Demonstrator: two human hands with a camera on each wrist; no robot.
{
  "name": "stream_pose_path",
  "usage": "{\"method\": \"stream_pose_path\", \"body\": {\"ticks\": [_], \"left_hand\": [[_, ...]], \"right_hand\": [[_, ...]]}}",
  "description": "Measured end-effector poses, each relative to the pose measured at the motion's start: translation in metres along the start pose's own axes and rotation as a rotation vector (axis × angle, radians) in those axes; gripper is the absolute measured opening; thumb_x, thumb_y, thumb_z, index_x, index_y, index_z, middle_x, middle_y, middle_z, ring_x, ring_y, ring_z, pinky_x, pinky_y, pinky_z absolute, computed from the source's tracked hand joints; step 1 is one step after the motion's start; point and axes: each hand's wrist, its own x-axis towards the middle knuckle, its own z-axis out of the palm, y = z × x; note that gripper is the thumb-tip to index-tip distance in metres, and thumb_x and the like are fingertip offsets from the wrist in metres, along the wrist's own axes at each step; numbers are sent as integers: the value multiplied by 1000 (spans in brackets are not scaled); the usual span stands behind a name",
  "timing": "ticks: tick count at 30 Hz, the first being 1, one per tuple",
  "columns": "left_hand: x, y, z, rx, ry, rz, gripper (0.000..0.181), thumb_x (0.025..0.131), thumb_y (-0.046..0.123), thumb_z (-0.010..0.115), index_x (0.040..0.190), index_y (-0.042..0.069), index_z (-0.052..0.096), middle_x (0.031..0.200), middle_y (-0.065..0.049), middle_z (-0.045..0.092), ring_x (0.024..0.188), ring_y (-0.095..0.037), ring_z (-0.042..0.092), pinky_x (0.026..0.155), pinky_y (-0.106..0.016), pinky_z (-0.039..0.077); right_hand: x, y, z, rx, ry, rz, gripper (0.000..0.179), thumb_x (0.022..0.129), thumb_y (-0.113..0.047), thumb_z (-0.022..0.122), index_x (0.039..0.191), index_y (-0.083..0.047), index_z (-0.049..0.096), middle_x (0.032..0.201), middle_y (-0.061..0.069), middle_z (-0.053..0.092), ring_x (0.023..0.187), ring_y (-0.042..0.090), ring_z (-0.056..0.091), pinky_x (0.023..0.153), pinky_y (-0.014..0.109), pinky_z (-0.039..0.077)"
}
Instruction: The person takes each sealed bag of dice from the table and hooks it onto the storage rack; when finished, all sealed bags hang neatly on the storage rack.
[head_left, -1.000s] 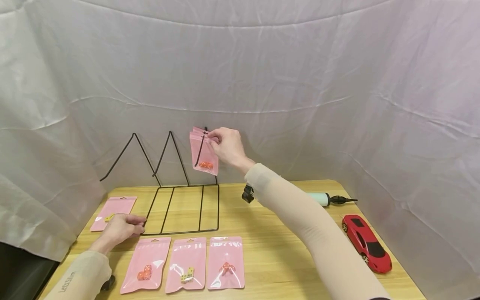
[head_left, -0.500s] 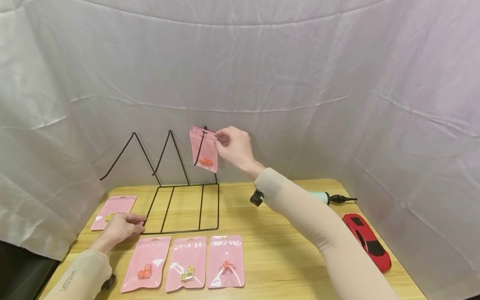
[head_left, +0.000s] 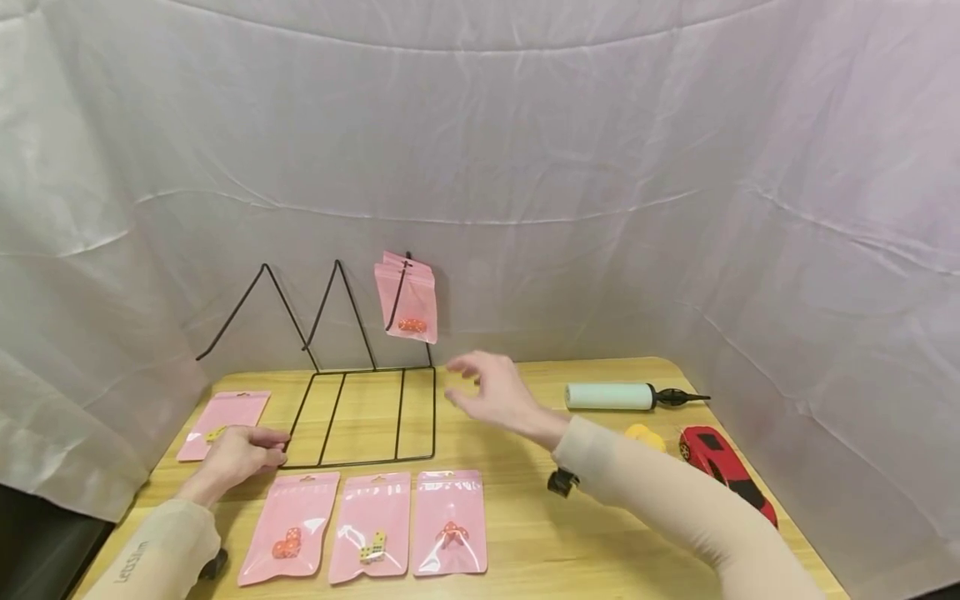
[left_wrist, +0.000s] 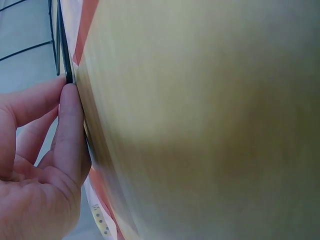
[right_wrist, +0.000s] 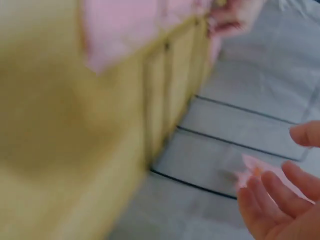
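Observation:
A black wire display rack (head_left: 434, 417) with three upright hooks stands at the back left of the table. My left hand (head_left: 238, 458) pinches its front left corner; in the left wrist view, thumb and finger close on the black wire (left_wrist: 64, 45). Pink zip pouches (head_left: 420, 292), one showing orange dice, hang overlapped on the rack's right hook. My right hand (head_left: 501, 396) is in the air right of the rack, fingers spread and holding nothing. Three flat pouches lie in front: orange dice (head_left: 296, 508), yellow dice (head_left: 372, 508) and red pieces (head_left: 450, 500).
Another pink pouch (head_left: 240, 407) with something yellow lies left of the rack, partly behind the left hand. On the right are a pale green hand pump (head_left: 611, 397), a yellow object (head_left: 643, 435) and a red toy car (head_left: 720, 458), both partly covered by the right arm.
My right hand has let go of the hanging pouch and moved down and right, away from the hook. The left hand stays on the rack's corner.

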Motion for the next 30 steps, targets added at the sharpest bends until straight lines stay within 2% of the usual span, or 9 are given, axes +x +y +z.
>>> {"method": "stream_pose_path", "body": {"ticks": [6,9,12,16,19,22,26,30], "left_hand": [[1,1,1,-13,-1,1,47,97,12,85,139,-6,74,131,-24,81,110,-20,79,83,-26,67],[1,1,1,-12,-6,5,48,97,11,85,140,-7,74,132,-25,80,111,-22,79,84,-29,68],[1,-1,1,-9,-7,2,48,97,11,86,140,-7,73,133,-25,80,110,-18,79,84,-28,68],[1,-1,1,-22,-8,-9,48,97,10,86,140,-7,74,131,-24,81,103,-9,76,82,-25,67],[1,-1,0,-38,-8,-14,48,96,9,86,140,-7,74,128,-23,82,99,-5,74,80,-24,67],[0,-1,1,-47,-8,-14,47,96,8,86,139,-8,74,126,-22,82,97,-3,73,79,-22,66],[0,-1,1,-54,-8,-14,47,96,7,86,139,-8,74,124,-22,83,95,-2,72,78,-21,65],[0,-1,2,-60,-5,-17,47,96,6,86,139,-8,74,125,-23,82,96,-2,72,79,-22,66]], "right_hand": [[-44,24,26,-20,-218,12,47,98,-25,82,140,-5,75,140,15,80,122,35,78,100,41,67],[-60,34,36,-36,-276,11,46,94,-23,87,135,-3,77,132,15,83,115,34,80,96,36,68],[-69,40,46,-84,-311,31,45,88,-21,92,128,-4,80,120,12,86,104,24,81,92,31,67],[-73,42,56,-147,-322,96,47,82,-18,96,126,-8,81,110,4,86,95,11,75,90,27,64],[-71,40,60,-188,-312,136,53,79,-18,99,127,-9,81,105,1,84,91,8,70,86,26,61],[-69,39,63,-219,-308,162,52,76,-17,101,125,-10,82,94,-5,80,85,4,65,83,24,57],[-66,38,65,-197,-339,198,34,78,-14,100,109,-14,85,80,-13,73,74,0,62,76,20,55],[-67,35,65,-164,-353,197,19,79,-8,96,89,-19,84,73,-14,71,66,0,60,66,18,53]]}}
